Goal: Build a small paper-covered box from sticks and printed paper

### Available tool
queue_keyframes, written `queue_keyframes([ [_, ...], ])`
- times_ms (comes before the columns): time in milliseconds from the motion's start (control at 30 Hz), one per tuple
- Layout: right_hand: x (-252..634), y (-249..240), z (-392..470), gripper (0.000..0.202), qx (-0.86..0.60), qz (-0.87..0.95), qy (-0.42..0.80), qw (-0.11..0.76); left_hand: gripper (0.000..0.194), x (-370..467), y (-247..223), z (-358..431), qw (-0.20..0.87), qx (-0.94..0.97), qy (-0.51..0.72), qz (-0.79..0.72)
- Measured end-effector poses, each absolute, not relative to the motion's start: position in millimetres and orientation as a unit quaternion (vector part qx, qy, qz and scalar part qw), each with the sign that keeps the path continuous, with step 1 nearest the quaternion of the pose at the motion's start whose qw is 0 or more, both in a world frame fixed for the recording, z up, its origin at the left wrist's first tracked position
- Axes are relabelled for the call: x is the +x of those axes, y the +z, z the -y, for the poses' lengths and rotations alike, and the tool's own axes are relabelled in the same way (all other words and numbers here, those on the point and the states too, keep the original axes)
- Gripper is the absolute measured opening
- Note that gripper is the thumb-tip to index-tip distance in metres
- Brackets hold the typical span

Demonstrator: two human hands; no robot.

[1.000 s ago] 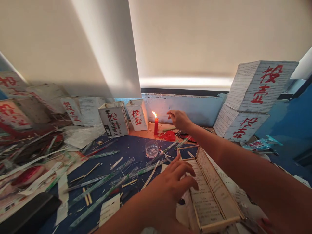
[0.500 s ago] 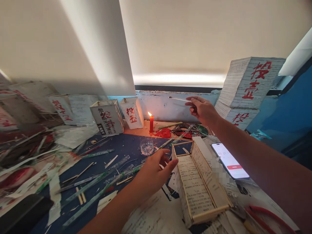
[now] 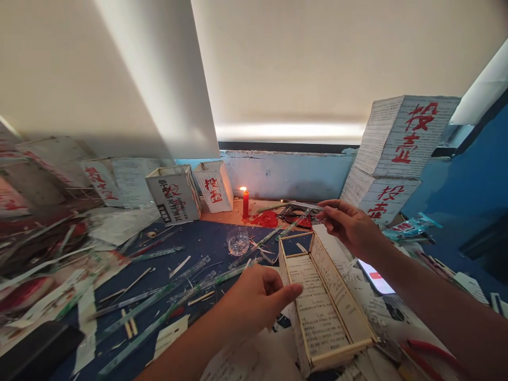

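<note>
Thin stick point(image 3: 305, 205) lower now, hands point(image 3: 353, 228) above cluttered table point(image 3: 204, 235) by blue wall point(image 3: 283, 172)

Phone point(image 3: 380, 279), blue packet point(image 3: 413, 226), red-handled tool point(image 3: 434, 351)

"What do you have in front of you, past the table point(image 3: 208, 237)?"

"You're facing two pale blinds, the left blind point(image 3: 71, 69) and the wider right blind point(image 3: 293, 63). A bright band point(image 3: 293, 130) of light glows low across the right one, and a soft slanting streak point(image 3: 133, 74) crosses the left."

"And beneath them?"

"You've got a dark strip point(image 3: 286, 147), then a low, light-blue wall point(image 3: 278, 177) with a rough, cracked top edge. To your right, a side wall point(image 3: 486, 169) shows deeper blue, in shadow."

"Your table?"

"Dark blue on top, orange-brown along the back."
</note>
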State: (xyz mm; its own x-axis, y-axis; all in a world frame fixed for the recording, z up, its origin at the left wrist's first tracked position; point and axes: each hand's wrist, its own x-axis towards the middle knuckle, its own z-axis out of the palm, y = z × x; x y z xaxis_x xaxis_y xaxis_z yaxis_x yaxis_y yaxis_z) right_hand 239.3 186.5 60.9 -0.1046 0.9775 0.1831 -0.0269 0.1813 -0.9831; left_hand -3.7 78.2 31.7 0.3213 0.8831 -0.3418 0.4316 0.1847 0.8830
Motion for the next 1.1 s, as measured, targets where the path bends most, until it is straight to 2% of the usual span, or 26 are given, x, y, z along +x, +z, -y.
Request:
queue_keyframes([
  [300,256.3,50.6,-178.4,0.027,-0.445,0.58,0.447,0.515,0.056,0.4,31.2,-72.8,0.576,0.593,0.165,-0.538],
  [733,246.0,61.3,-153.1,0.029,-0.468,0.719,0.326,0.398,0.052,1.2,26.0,-69.1,0.6,0.585,0.154,-0.523],
  [1100,245.3,57.2,-155.7,0.034,-0.483,0.738,0.286,0.373,0.054,1.2,28.1,-67.7,0.604,0.59,0.156,-0.512],
])
